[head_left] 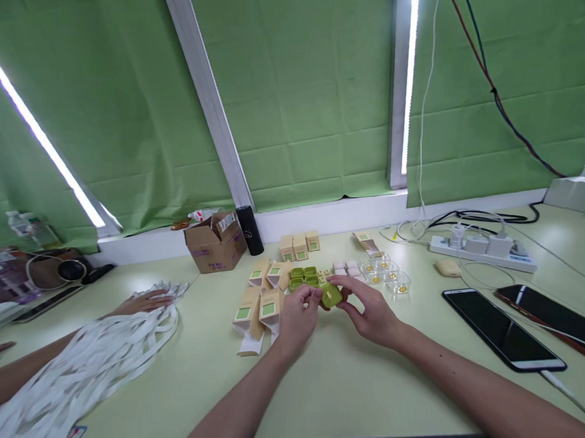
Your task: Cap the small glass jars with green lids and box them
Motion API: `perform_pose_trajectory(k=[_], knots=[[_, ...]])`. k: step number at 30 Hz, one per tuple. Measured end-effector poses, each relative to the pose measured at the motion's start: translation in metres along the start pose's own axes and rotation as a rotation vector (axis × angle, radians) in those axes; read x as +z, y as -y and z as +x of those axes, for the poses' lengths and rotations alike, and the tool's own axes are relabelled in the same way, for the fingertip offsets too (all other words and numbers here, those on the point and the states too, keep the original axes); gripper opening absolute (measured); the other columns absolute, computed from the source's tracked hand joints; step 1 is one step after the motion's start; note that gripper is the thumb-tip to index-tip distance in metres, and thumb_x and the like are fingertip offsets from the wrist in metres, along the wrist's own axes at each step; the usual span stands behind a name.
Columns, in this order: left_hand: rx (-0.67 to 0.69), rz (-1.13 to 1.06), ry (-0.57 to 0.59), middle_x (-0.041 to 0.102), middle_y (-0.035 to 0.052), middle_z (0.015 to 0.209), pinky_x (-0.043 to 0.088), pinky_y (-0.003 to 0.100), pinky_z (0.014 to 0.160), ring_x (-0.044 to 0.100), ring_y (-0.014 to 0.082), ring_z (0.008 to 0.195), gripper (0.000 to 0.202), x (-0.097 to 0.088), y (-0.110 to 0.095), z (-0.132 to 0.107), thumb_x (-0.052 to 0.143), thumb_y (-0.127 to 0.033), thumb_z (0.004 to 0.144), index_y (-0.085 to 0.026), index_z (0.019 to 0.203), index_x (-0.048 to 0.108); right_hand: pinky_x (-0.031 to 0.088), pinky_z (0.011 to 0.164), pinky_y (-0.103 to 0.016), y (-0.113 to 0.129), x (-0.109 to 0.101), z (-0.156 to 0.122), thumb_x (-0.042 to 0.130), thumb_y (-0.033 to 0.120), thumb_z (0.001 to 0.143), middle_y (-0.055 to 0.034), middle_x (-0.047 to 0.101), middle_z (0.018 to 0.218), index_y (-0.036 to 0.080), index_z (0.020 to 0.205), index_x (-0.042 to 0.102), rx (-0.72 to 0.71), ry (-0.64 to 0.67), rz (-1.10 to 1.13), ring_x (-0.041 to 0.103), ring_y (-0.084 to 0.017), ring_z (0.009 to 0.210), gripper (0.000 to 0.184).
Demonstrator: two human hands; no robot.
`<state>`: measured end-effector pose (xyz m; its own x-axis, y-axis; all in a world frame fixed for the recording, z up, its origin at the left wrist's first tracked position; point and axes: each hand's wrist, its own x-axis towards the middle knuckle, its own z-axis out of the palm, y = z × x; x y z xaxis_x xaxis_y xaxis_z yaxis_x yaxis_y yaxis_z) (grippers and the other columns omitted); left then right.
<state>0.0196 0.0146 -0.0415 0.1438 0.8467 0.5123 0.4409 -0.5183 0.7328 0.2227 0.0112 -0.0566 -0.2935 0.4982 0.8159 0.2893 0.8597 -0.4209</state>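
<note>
Both my hands meet over the middle of the pale green table [333, 376]. My left hand [297, 317] and my right hand [366, 305] pinch a small green cup-shaped piece [330, 296] between their fingertips. Just behind it lie several more green pieces [304, 276], several small clear cups with yellow centres [385, 272] and a few pale pink blocks [346, 267]. To the left are several tan cartons with green labels [259, 308], some lying open, and three upright ones [300, 245] stand further back.
Another person's hand [143, 301] rests on a heap of white strips [82, 367] at the left. An open cardboard box [215, 244] and a black cylinder [250, 229] stand at the back. Two phones [503, 328] and a power strip [479, 249] with cables lie right.
</note>
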Motion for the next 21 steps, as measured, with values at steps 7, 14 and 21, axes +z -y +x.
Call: perform_pose_trajectory(k=[7, 14, 21], knots=[[0.153, 0.032, -0.07, 0.066, 0.011, 0.114, 0.053, 0.041, 0.094, 0.066, 0.0247, 0.104, 0.024, -0.004, -0.002, -0.001, 0.058, -0.029, 0.099, -0.021, 0.12, 0.068, 0.062, 0.084, -0.042, -0.004, -0.001, 0.001, 0.064, 0.027, 0.097, -0.0072, 0.073, 0.109, 0.027, 0.131, 0.062, 0.249, -0.036, 0.164, 0.069, -0.021, 0.086, 0.034], [0.245, 0.063, 0.094, 0.057, 0.0098, 0.142, 0.044, 0.055, 0.114, 0.04, 0.0325, 0.138, 0.073, -0.006, -0.013, -0.006, 0.069, -0.003, 0.08, -0.032, 0.145, 0.053, 0.06, 0.083, -0.039, -0.007, -0.004, 0.002, 0.061, 0.043, 0.101, -0.0093, 0.075, 0.115, 0.025, 0.124, 0.068, 0.261, -0.006, 0.24, 0.07, -0.022, 0.092, 0.03], [0.245, 0.055, 0.165, 0.057, 0.0087, 0.138, 0.039, 0.059, 0.118, 0.042, 0.0318, 0.137, 0.051, -0.003, -0.014, -0.005, 0.071, -0.002, 0.081, -0.032, 0.122, 0.071, 0.06, 0.081, -0.039, -0.008, -0.003, 0.001, 0.064, 0.048, 0.099, -0.0097, 0.076, 0.115, 0.023, 0.124, 0.068, 0.294, 0.024, 0.24, 0.07, -0.022, 0.089, 0.036]])
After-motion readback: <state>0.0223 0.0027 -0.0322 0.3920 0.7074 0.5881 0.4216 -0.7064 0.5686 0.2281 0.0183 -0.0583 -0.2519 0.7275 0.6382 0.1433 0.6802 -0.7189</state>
